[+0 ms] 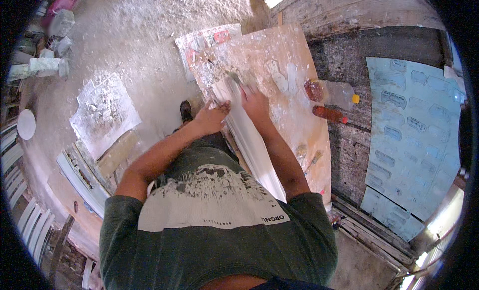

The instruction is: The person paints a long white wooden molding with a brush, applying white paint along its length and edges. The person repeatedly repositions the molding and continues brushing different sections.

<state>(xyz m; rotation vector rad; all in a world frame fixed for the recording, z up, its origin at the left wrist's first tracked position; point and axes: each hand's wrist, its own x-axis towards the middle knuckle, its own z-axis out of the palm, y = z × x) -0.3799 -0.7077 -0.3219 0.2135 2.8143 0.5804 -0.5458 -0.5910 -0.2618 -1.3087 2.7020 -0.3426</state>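
A long white moulding strip [247,135] lies along the left side of a plaster-smeared plywood board [294,140], running from near my body to the far end. My left hand [212,117] is closed at the strip's left edge, its fingers curled; a small greyish piece shows by the fingertips, too unclear to name. Across from it, my right hand [255,104] presses against the strip's right edge, thumb and fingers pointing away from me and gripping the edge. The tips of its fingers are partly hidden.
To the right of the board lie a clear bottle with a yellow cap [342,92] and a reddish bottle [329,114]. A blue panel [411,140] stands beyond them. Debris covers a white sheet [107,113] on the floor at left, near stacked white strips [82,180]. A printed sack [185,48] lies under the board.
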